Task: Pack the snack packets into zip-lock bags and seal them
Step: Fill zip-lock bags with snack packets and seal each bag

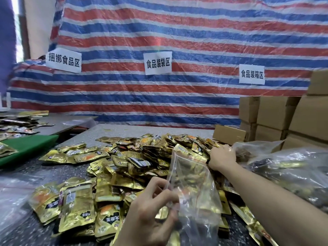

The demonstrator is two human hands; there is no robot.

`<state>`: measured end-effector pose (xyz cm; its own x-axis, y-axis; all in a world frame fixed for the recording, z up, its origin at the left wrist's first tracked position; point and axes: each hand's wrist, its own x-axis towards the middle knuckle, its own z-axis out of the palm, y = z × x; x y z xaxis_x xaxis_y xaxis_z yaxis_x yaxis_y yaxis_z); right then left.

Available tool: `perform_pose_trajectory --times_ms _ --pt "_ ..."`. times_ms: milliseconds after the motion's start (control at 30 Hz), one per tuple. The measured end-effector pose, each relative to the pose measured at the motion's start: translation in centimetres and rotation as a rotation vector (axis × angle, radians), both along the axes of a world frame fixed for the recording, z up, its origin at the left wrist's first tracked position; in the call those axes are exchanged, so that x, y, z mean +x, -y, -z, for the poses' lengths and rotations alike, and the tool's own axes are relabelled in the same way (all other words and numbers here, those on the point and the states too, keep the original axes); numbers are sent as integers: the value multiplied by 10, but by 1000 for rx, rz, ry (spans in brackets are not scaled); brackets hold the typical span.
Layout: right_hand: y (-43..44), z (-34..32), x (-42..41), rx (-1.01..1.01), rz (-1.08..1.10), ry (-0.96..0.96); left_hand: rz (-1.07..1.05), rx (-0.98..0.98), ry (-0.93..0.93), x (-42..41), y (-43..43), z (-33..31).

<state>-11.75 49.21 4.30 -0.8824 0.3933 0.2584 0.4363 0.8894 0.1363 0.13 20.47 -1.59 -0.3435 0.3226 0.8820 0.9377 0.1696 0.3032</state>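
A big heap of gold snack packets [134,162] covers the grey table [124,130]. My left hand [150,210] pinches the edge of a clear zip-lock bag [193,189] with a red seal line, held upright over the heap. My right hand [221,158] reaches out to the far right side of the heap, fingers curled down among the packets there; whether it holds one is hidden. A filled clear bag of gold packets [71,205] lies at the lower left.
Large plastic bags of packed snacks [291,167] lie at the right. Cardboard boxes [276,116] are stacked at the back right. A green board [30,146] and another table with packets [17,123] sit at the left. A striped tarp [177,41] hangs behind.
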Motion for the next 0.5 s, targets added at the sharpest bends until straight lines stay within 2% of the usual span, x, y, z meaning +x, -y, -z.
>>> perform_pose_trajectory --times_ms 233,367,433,500 --pt "12 -9 17 41 12 -68 -37 -28 17 1 2 -3" --pt "28 -35 38 51 -56 -309 -60 -48 61 3 3 -3" --pt "38 -56 56 -49 -161 -463 -73 -65 82 4 2 -3" --pt "48 -77 78 -274 -296 -561 -92 -75 90 5 2 -2"
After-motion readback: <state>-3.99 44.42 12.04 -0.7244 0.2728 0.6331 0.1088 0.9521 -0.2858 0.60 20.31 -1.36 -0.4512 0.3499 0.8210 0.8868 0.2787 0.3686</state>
